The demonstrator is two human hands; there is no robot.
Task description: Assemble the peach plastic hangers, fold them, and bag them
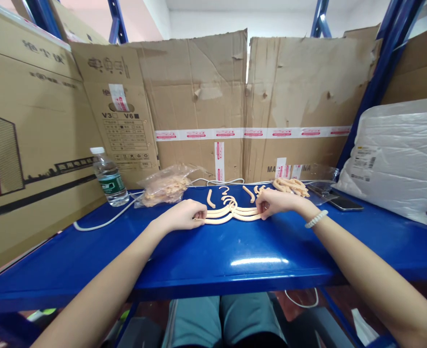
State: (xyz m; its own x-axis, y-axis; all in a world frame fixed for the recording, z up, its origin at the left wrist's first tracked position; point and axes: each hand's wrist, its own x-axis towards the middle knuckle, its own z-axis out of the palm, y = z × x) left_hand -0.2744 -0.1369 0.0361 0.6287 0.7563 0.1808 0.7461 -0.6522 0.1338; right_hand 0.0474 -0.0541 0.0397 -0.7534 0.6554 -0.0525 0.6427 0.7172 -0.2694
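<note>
A few beige plastic clothes hangers [219, 221] lie together on the blue table, their hooks pointing away from me. My left hand [188, 214] is closed around their left ends, fingertips pinching the arms. At the other side my right hand [277, 202], with a pale beaded bracelet at the wrist, grips the right ends. Just beyond the hangers lie a loose curved arm piece [209, 199], a loose hook [224, 188] and another arm piece [249, 194]. Several small beige pieces [260, 189] are partly hidden behind my right hand.
A clear bag of beige parts [166, 189] and a water bottle [111, 181] stand at the left. More beige pieces [289, 186] are piled at the back right, near a phone [344, 202] and a white wrapped package [394, 154]. Cardboard [199, 106] walls the blue table [206, 261].
</note>
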